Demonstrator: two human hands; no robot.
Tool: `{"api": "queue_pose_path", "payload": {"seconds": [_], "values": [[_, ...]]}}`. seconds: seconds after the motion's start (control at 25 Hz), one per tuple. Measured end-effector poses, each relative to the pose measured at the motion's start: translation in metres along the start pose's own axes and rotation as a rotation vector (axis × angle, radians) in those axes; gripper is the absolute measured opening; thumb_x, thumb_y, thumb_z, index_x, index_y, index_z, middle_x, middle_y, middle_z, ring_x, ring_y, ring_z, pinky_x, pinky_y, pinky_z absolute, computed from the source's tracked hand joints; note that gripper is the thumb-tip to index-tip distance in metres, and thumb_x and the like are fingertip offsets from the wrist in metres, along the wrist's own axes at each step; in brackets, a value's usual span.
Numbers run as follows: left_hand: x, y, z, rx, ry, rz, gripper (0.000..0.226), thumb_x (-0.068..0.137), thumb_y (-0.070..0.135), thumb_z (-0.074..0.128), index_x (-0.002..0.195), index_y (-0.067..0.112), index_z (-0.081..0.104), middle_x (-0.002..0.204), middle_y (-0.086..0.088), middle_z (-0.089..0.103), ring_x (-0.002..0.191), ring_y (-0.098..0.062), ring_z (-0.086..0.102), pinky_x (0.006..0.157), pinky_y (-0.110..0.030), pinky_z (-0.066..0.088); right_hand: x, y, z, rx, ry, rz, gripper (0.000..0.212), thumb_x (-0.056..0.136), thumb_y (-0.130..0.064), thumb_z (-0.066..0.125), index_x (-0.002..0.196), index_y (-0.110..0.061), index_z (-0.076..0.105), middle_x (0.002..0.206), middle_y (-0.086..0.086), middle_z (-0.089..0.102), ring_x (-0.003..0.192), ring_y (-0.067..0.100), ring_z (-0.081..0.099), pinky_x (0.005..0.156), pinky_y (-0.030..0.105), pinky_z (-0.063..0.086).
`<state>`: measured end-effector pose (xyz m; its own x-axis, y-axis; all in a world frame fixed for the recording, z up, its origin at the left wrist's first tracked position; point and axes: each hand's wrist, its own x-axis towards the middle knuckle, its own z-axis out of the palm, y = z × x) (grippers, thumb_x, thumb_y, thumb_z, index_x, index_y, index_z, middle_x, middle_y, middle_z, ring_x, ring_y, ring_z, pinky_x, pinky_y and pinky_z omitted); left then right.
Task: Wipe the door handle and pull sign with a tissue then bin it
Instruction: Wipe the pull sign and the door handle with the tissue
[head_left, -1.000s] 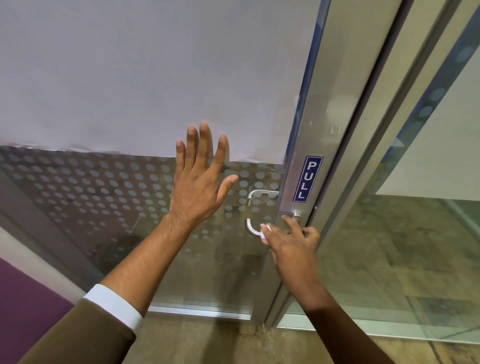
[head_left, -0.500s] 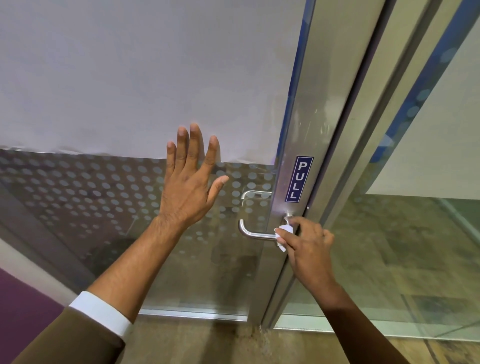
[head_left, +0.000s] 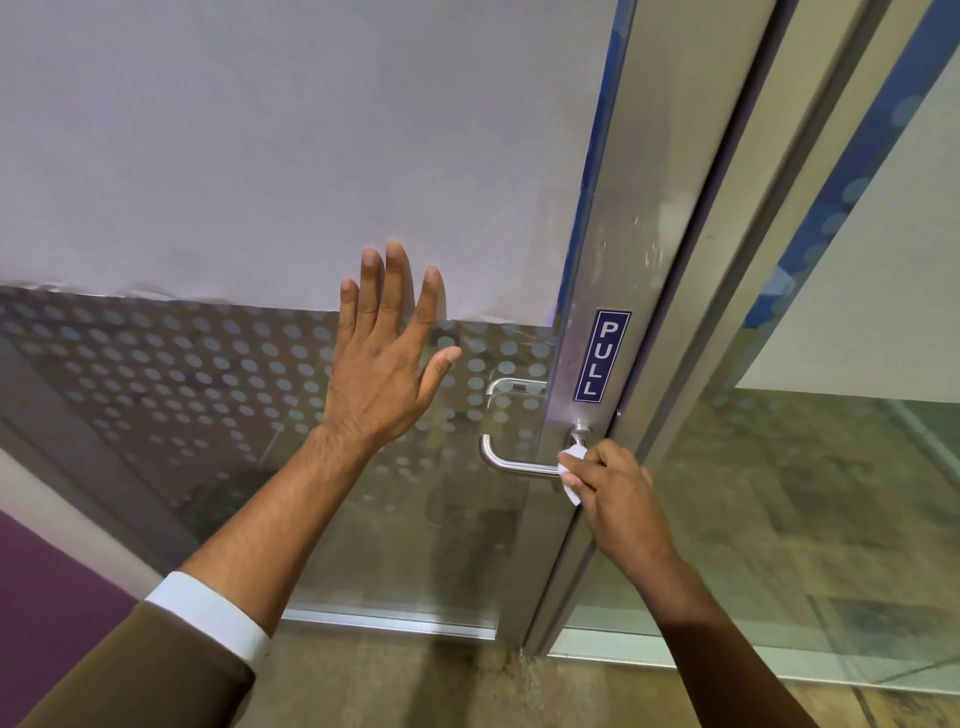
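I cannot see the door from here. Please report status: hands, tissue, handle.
Left hand open, flat on glass door. Right hand shut on tissue, pressed at door handle near its base. PULL sign untouched. Nothing in the way.

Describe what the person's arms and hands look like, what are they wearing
The left arm wears a brown jacket sleeve with a white shirt cuff showing below it. The left hand and right hand are bare: no gloves, rings or watch visible. The right forearm is uncovered.
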<state>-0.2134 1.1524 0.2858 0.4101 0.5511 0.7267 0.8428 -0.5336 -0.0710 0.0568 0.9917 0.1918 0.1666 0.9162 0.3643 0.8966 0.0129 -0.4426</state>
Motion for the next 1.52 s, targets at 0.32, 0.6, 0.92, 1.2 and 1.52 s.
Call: {"api": "queue_pose_path", "payload": {"seconds": [0.32,0.6,0.92,1.2,1.52], "values": [[0.0,0.0,-0.004,-0.02,-0.007,0.008,0.082,0.114,0.062,0.036,0.175,0.013,0.012,0.178,-0.032,0.002,0.166,-0.045,-0.007,0.135,-0.062,0.002,0.012,0.009,-0.021,-0.511,-0.108,-0.216,0.037,0.096,-0.031,0.07,0.13,-0.036,0.058,0.12,-0.005,0.057,0.096,0.024,0.055,0.074,0.04,0.046],[0.001,0.001,-0.003,-0.009,-0.007,0.011,0.082,0.114,0.063,0.035,0.174,0.013,0.011,0.178,-0.032,0.002,0.165,-0.051,0.002,0.135,-0.06,-0.001,0.011,-0.023,-0.008,-0.519,-0.056,-0.212,0.021,0.084,-0.022,0.08,0.099,-0.033,0.07,0.093,-0.007,0.059,0.091,0.023,0.054,0.076,0.039,0.026],[0.0,-0.002,-0.004,-0.038,0.0,0.022,0.081,0.114,0.063,0.032,0.174,0.012,0.014,0.178,-0.032,0.004,0.166,-0.044,-0.008,0.135,-0.062,0.002,0.024,-0.109,0.034,-0.404,-0.001,-0.035,0.006,0.087,-0.03,0.08,0.091,-0.029,0.076,0.081,-0.002,0.068,0.085,0.025,0.059,0.079,0.044,0.039],[0.0,-0.001,-0.003,-0.051,-0.008,0.023,0.081,0.114,0.064,0.029,0.174,0.012,0.013,0.178,-0.032,0.003,0.164,-0.04,-0.012,0.135,-0.063,0.002,0.067,-0.124,0.041,-0.258,-0.117,0.266,0.027,0.104,-0.038,0.057,0.095,-0.019,0.075,0.098,0.007,0.076,0.104,0.031,0.064,0.089,0.043,0.038],[-0.001,-0.005,-0.006,-0.076,-0.019,0.04,0.08,0.114,0.06,0.035,0.175,0.013,0.011,0.179,-0.03,0.001,0.167,-0.048,-0.002,0.136,-0.059,-0.003,0.051,-0.12,0.04,-0.381,-0.093,0.042,0.016,0.094,-0.027,0.071,0.078,-0.03,0.068,0.072,-0.008,0.065,0.09,0.019,0.046,0.081,0.046,0.025]]}}
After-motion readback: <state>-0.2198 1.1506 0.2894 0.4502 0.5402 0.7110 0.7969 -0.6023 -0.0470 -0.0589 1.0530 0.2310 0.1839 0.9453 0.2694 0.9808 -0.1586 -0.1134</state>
